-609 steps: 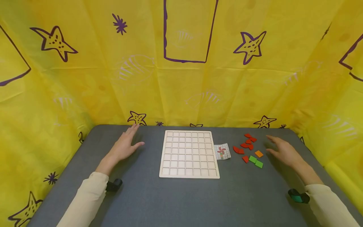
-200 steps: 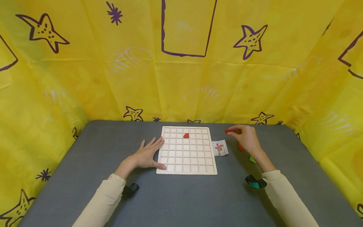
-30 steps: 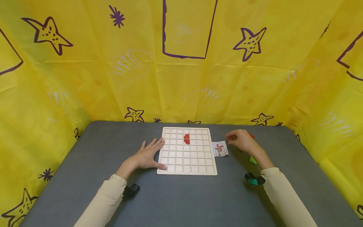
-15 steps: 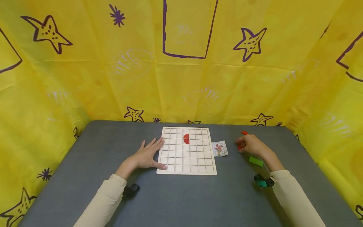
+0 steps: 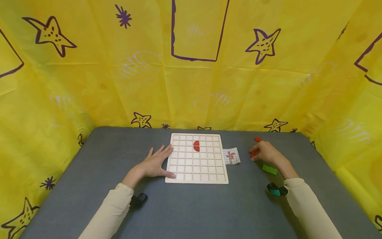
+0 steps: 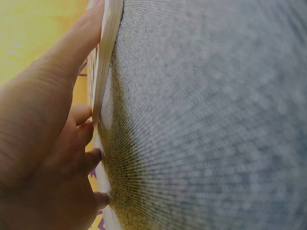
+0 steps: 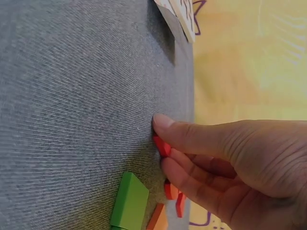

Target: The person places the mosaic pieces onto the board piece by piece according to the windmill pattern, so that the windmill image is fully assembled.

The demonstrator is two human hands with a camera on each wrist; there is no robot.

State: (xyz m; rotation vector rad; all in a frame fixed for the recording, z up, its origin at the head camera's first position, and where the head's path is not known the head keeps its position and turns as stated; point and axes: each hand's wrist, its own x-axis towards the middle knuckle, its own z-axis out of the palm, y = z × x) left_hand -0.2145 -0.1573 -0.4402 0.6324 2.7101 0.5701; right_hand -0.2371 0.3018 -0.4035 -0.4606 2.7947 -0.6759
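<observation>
My left hand (image 5: 153,165) rests with spread, straight fingers on the left edge of a pale wooden grid board (image 5: 209,172); the left wrist view shows the thumb (image 6: 79,40) on its rim. Two red quarter-circle tiles (image 5: 196,146) sit in neighbouring cells, together making a half disc. Right of the board, my right hand (image 5: 265,152) is down at the loose tiles. In the right wrist view its thumb and a finger pinch a red tile (image 7: 162,146) at the table surface; the tile's full shape is hidden by the fingers.
A small pattern card (image 5: 231,156) with a red flower-like picture lies against the board's right side. Green tiles (image 5: 269,169) lie by the right wrist, another red tile (image 5: 257,139) beyond the hand. An orange tile (image 7: 157,218) shows in the right wrist view. Yellow cloth surrounds the table.
Over the last second my right hand has moved right and slightly nearer, down to a red tile. Earlier, the board was bare; two red tiles now lie on it. The left hand has stayed put lately.
</observation>
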